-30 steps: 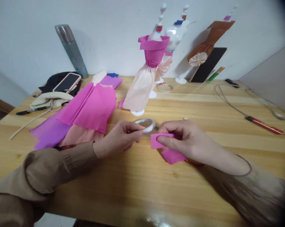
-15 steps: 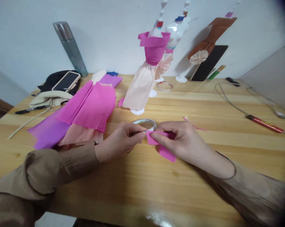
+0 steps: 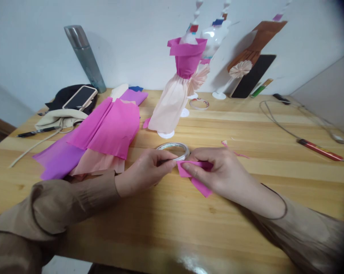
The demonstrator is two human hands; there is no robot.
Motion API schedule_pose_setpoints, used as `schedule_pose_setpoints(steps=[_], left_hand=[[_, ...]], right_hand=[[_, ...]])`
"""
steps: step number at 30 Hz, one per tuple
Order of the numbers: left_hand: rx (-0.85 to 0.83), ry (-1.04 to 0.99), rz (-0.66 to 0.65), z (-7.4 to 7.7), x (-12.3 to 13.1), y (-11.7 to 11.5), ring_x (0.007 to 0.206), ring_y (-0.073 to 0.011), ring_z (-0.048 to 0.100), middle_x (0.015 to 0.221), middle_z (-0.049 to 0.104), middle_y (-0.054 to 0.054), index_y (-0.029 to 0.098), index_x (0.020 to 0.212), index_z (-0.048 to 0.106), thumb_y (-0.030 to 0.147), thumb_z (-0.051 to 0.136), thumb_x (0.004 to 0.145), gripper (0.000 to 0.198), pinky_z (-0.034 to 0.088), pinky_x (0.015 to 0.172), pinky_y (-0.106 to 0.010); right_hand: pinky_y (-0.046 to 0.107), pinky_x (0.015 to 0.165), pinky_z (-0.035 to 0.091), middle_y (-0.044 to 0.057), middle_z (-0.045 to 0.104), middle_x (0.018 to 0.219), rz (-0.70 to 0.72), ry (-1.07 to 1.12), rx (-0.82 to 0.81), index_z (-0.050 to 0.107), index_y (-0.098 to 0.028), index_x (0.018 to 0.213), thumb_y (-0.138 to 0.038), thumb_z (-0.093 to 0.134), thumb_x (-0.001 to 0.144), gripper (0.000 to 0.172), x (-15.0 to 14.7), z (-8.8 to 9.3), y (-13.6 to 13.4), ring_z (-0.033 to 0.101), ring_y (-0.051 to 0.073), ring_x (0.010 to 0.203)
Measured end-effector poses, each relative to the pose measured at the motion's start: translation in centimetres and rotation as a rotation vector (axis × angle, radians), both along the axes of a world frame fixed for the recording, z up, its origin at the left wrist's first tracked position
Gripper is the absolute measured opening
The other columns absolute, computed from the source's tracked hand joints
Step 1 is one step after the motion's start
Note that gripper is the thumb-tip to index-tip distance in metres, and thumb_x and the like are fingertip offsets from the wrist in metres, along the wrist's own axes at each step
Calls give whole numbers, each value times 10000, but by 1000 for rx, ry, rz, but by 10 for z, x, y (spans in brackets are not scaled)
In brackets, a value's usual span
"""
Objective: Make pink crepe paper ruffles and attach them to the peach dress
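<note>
My left hand (image 3: 145, 171) grips a white roll of tape (image 3: 174, 149) at its near rim, just above the wooden table (image 3: 172, 224). My right hand (image 3: 217, 171) pinches a small piece of magenta crepe paper (image 3: 198, 182) whose corner touches the tape roll. Both hands meet near the table's middle. Behind them stands a small mannequin (image 3: 174, 91) dressed in a magenta top and a pale pink paper skirt.
Sheets of pink, purple and peach crepe paper (image 3: 103, 133) lie at left. A phone (image 3: 80, 97) rests on dark cloth, a steel flask (image 3: 86, 57) by the wall. More dressed mannequins (image 3: 214, 42), another tape roll (image 3: 198, 104), a cable (image 3: 280, 121) and a red-handled tool (image 3: 318, 149) lie right.
My right hand brought the magenta paper leftward up against the tape roll; the hands now touch. The lower part of the paper has folded in under my hand.
</note>
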State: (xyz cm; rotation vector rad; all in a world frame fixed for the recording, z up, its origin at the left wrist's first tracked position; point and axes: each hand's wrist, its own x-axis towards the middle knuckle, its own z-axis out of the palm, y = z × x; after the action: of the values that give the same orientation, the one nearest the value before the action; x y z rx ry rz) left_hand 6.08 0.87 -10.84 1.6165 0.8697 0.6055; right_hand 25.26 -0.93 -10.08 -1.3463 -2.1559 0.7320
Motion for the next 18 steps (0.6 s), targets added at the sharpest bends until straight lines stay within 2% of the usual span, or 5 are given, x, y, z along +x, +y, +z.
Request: schedule_pose_setpoints(steps=[8, 18], left_hand=[[104, -12, -60, -8, -1, 2, 657, -102, 451, 660, 543, 17, 109, 751, 649, 213, 490, 904, 244, 356, 623, -220], [109, -40, -55, -11, 1, 3, 668, -124, 481, 674, 573, 0, 114, 783, 663, 226, 507, 896, 222, 368, 631, -240]], right_hand=[[265, 497, 327, 8, 558, 545, -14, -37, 20, 624, -176, 621, -319, 530, 877, 308, -1, 0, 1, 476, 127, 503], [260, 493, 322, 5, 544, 530, -9, -74, 53, 627, -174, 616, -288, 521, 865, 293, -1, -3, 2, 464, 124, 489]])
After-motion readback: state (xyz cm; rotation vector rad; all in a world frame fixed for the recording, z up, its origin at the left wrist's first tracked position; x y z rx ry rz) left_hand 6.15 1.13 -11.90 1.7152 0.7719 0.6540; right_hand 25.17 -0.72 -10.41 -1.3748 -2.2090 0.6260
